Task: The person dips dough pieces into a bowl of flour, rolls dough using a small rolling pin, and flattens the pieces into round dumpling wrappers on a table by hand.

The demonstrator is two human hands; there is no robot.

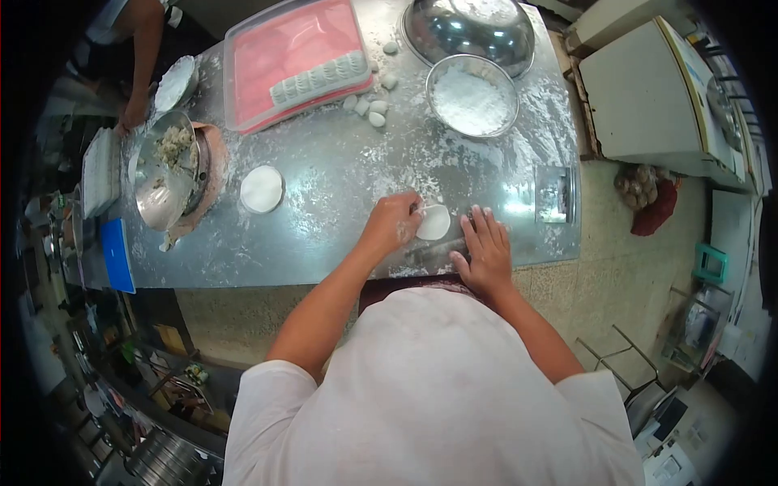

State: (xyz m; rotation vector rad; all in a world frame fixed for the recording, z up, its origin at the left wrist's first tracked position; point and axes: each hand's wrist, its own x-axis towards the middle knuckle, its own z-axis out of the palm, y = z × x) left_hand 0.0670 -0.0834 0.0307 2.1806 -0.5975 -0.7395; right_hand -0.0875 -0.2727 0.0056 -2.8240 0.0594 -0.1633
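My left hand (394, 222) is closed in a pinch on the edge of a thin round white dough wrapper (434, 223), which lies on the floured metal table. My right hand (485, 251) lies palm down just right of the wrapper, fingers stretched out. A faint bar-like shape runs beside its thumb, too blurred to name. Farther left on the table is a stack of round white wrappers (262, 189). Small dough pieces (377, 108) lie beyond my hands, near a pink-lined plastic tray (243, 95) holding rows of pleated dumplings (320, 78).
A bowl of white flour (473, 95) stands before a large upturned metal bowl (474, 31). At left are a metal bowl with filling (175, 144) and another person's arm (144, 57). A clear container (554, 194) sits by the right table edge.
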